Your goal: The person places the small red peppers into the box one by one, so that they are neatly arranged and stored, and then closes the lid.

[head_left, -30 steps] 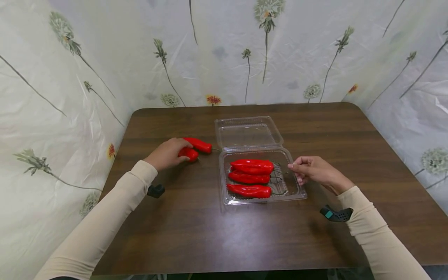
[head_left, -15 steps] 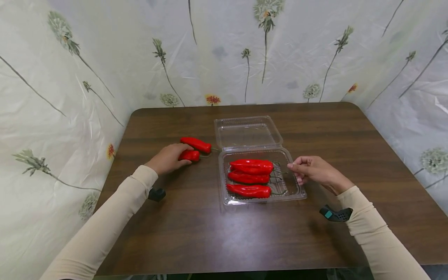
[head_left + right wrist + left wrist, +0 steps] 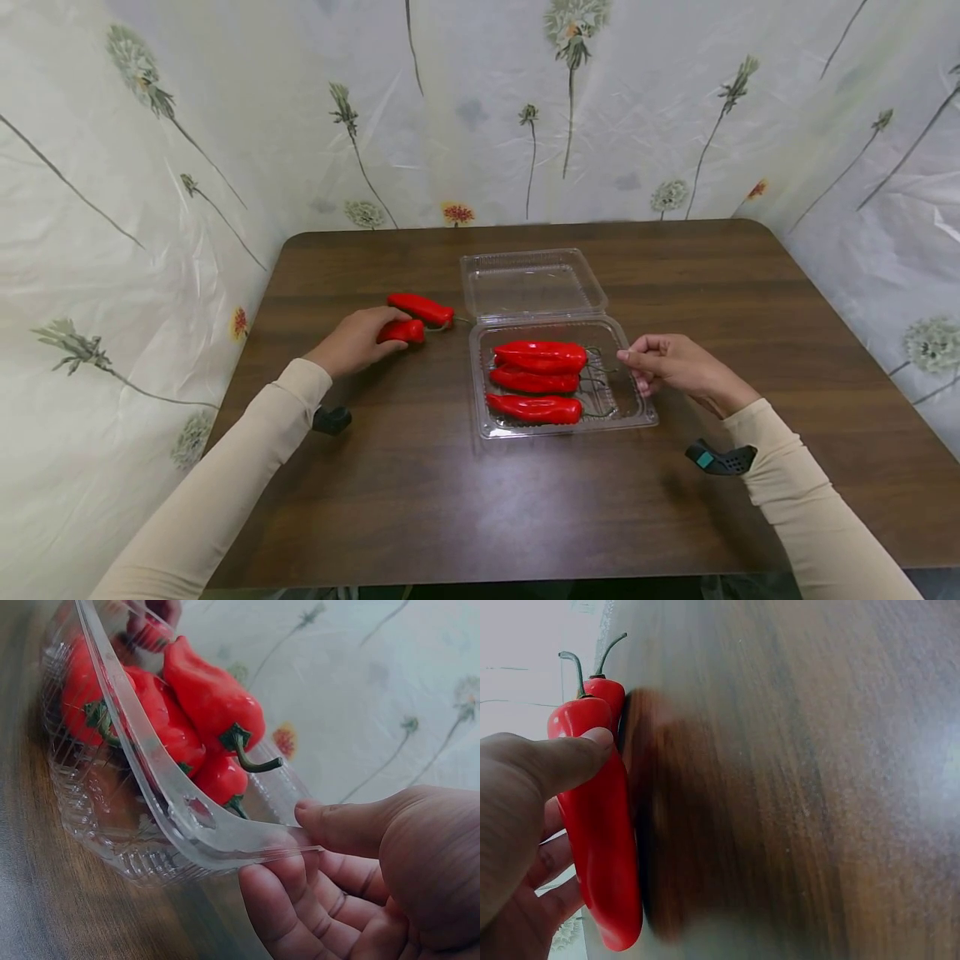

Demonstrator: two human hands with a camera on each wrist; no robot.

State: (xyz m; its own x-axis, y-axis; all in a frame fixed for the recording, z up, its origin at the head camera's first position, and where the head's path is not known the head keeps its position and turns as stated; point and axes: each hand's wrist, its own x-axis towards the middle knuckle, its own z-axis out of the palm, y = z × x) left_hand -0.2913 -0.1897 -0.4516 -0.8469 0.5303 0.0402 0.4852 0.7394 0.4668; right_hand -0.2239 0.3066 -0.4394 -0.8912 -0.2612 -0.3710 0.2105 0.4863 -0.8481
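Note:
My left hand (image 3: 354, 340) grips a red pepper (image 3: 604, 817) between thumb and fingers, left of the container in the head view. Its green stem points away from the hand in the left wrist view. Just behind it lies a second red pepper (image 3: 422, 309), partly hidden in the left wrist view. My right hand (image 3: 678, 367) pinches the right rim of a clear plastic clamshell container (image 3: 187, 840). Inside the container's base are several red peppers (image 3: 534, 410), some stacked, with their stems towards the right hand.
The container's hinged lid (image 3: 532, 283) lies open towards the back of the brown wooden table (image 3: 720, 283). Floral-patterned plastic sheeting (image 3: 480, 125) hangs behind and beside the table.
My left hand has drawn back slightly towards me with its pepper, uncovering more of the pepper behind. My right hand and the container have stayed in place.

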